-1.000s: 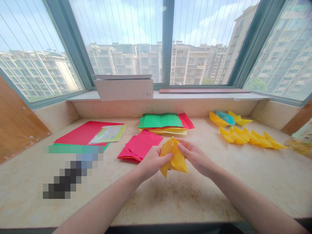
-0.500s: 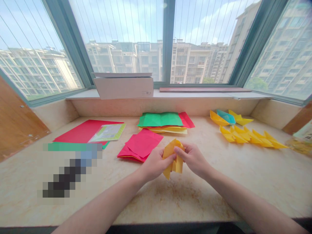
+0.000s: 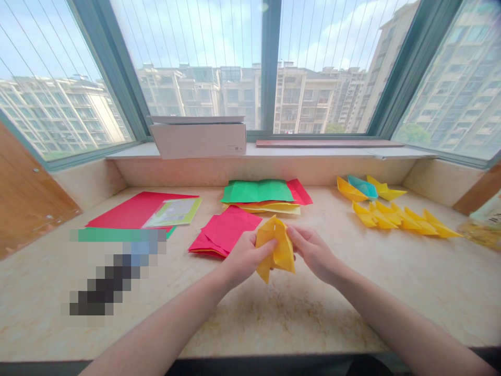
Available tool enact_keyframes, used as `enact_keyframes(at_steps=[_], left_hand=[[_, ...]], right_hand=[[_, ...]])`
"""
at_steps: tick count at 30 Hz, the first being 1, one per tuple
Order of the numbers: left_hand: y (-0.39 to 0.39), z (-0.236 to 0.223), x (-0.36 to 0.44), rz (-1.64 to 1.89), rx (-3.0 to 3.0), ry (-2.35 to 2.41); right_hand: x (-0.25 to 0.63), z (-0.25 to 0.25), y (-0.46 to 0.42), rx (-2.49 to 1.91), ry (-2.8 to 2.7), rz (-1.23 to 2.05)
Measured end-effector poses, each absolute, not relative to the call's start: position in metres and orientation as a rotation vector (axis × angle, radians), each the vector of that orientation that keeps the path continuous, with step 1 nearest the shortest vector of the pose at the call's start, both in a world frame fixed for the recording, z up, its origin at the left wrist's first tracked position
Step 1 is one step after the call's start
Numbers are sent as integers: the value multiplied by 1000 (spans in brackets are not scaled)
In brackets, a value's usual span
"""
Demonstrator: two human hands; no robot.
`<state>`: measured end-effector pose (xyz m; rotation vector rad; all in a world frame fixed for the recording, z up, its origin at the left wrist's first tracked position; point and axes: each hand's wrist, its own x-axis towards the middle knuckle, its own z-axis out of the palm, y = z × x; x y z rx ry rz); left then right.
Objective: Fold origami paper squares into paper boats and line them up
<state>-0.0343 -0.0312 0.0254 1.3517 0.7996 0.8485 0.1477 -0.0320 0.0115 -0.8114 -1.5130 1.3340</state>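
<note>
A yellow folded paper [image 3: 282, 250], partly opened out with pointed corners, is held above the counter in front of me. My left hand [image 3: 249, 254] grips its left side, thumb pressed on the near face and fingers behind. My right hand [image 3: 311, 250] pinches the right edge between thumb and fingers; some of its fingertips are hidden behind the paper. Just beyond my left hand lies a stack of red paper [image 3: 225, 230]. Farther back is a pile of creased sheets with a green sheet [image 3: 258, 191] on top.
Several yellow paper boats [image 3: 391, 215] and a blue one [image 3: 363, 188] stand at the back right. Red sheets [image 3: 125, 209] and a clear packet [image 3: 174, 212] lie at the left, near a blurred-out object [image 3: 113, 277]. A white box [image 3: 199, 140] rests on the windowsill.
The yellow paper has turned and shows a broader face, its folds spread differently. My right thumb has shifted from the paper's middle to its right edge.
</note>
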Motion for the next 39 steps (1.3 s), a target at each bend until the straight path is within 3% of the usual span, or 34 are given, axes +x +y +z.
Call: enact_keyframes(at_steps=[11, 19, 39], left_hand=[[-35, 26, -33, 804, 1589, 740], [-29, 21, -37, 776, 1384, 771], [-33, 22, -37, 747, 1487, 805]], right_hand=[[148, 15, -33, -812, -1536, 1361], [151, 11, -32, -857, -1456, 1383], [146, 8, -33, -910, -1487, 1172]])
